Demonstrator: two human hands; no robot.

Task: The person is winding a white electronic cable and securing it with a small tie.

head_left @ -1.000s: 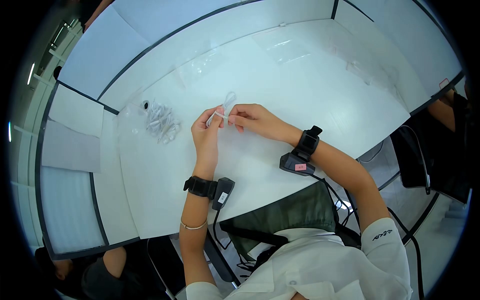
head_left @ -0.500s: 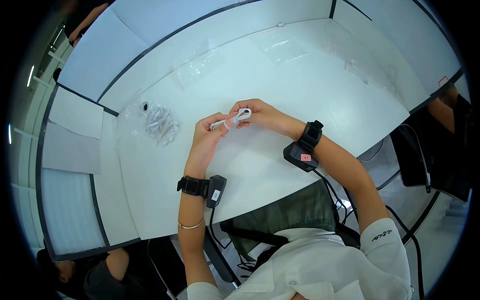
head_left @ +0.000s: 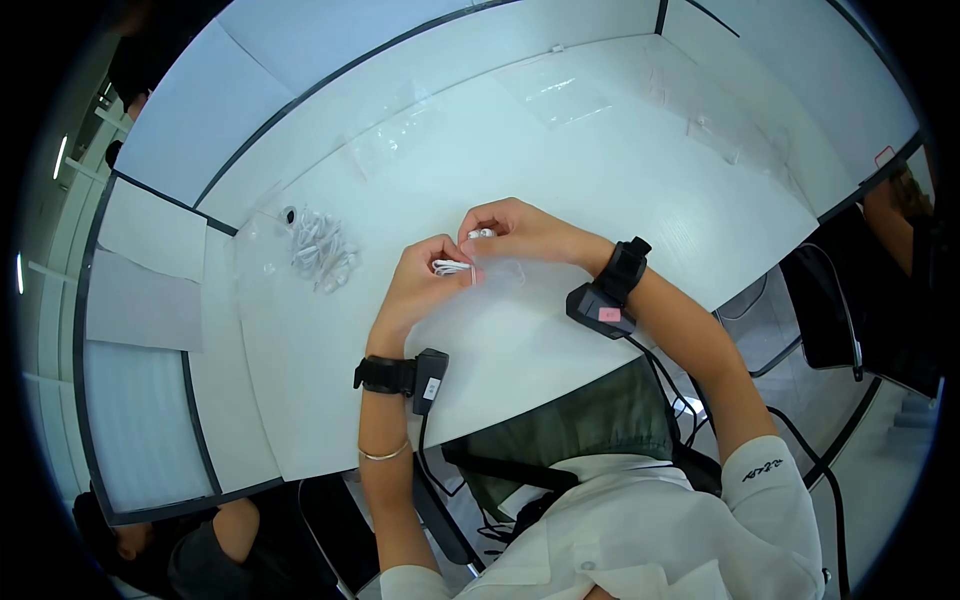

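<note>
Centrally, a white cable (head_left: 453, 267) is pinched btwn thumb & fingers of the left hand (head_left: 415, 290), digits closed tight on it. Its far end is gripped by the right hand (head_left: 512, 232), fingertips pressed together, hands nearly touching over the table (head_left: 620, 180). A cable pile (head_left: 322, 245) is seen well apart, left side.

I see a white cable (head_left: 452, 267), a white table (head_left: 600, 170), and black wristbands (head_left: 385, 374).
</note>
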